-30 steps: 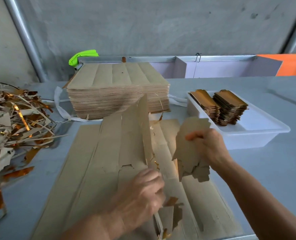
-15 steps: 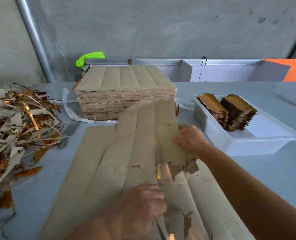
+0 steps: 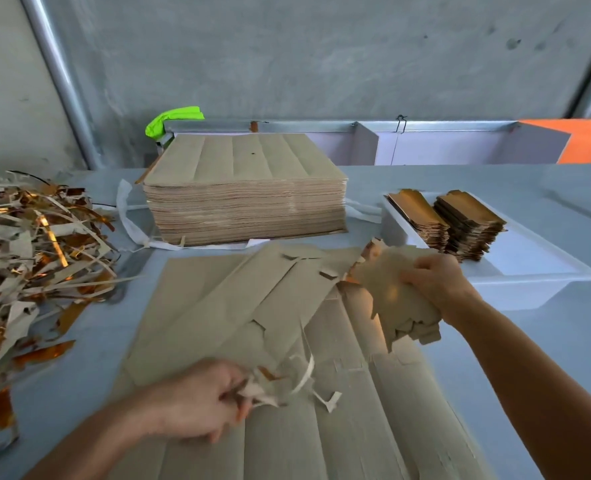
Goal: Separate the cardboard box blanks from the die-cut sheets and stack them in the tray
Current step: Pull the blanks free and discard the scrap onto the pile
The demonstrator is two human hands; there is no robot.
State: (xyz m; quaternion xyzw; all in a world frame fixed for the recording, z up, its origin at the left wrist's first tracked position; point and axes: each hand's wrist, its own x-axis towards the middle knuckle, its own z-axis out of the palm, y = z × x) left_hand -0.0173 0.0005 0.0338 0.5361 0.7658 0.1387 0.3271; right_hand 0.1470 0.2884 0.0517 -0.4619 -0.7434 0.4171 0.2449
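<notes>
Blank coming off the die-cut sheet (image 3: 224, 306), mid-counter (image 3: 546, 188).
Pin the sheet with your left hand (image 3: 197, 400), which pinches scrap; your right hand (image 3: 436, 282) grips the freed blanks (image 3: 387, 289). Pull cleanly, then stack. One sheet pile (image 3: 245, 199), one tray (image 3: 529, 271), two blank stacks (image 3: 446, 220), one scrap heap (image 3: 27, 258).

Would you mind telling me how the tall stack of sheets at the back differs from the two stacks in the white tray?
The tall stack of sheets is one broad, squared block lying straight on the table; the two tray stacks are narrow, side by side, inside the white tray. The sheets show a plain dull tan top with lengthwise creases; the tray stacks show shiny gold-brown tops and notched, ragged edges. Both are layered cardboard, neatly piled.
</notes>
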